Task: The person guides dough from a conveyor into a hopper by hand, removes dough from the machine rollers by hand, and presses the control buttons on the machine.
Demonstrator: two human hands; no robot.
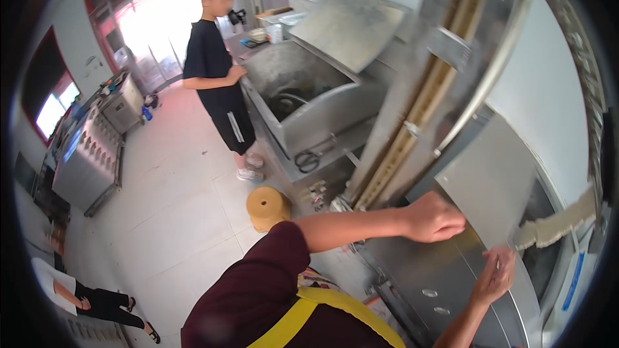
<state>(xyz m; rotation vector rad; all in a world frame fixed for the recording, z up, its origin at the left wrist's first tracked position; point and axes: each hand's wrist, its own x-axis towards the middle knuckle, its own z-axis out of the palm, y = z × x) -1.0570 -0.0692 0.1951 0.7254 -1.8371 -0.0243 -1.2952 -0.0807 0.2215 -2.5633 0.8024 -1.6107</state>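
Note:
My left hand (435, 217) is closed in a fist above a steel surface (445, 261); whatever its fingers may hold is hidden. Lower right, my right hand (496, 277) has loosely bent fingers, with nothing visible in them. Just beyond its fingertips hangs a ragged cream-coloured strip (561, 224) that looks like dough; I cannot tell whether they touch. A smooth grey metal panel (487, 177) slants up behind both hands.
A tall steel post (412, 113) rises beside my left arm. Past it stands an open steel bin (309, 106) with scissors (307, 161) nearby. A yellow roll (267, 208) sits on the floor. One person (216, 71) touches the bin; another (97, 299) is at lower left.

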